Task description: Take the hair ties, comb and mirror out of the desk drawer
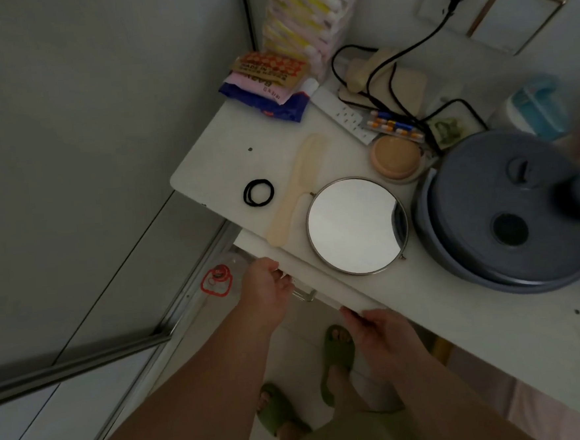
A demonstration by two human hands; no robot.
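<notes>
Black hair ties [258,192] lie on the white desk [458,297] near its left edge. A cream comb [296,188] lies right of them, handle toward me. The round metal-rimmed mirror [356,225] lies flat beside the comb, close to the desk's front edge. The white drawer front [306,273] sits just under the desk edge, almost closed. My left hand [266,290] rests on the drawer's left end by its metal handle [302,294]. My right hand [382,326] presses its fingers on the drawer front's right end. The drawer's inside is hidden.
A large grey lidded pot [507,211] fills the desk's right side. Behind the mirror are an orange round compact [397,157], pill strips [392,126], a power strip [343,113] with black cables, and snack packets [269,84]. My feet in green slippers [337,354] stand below.
</notes>
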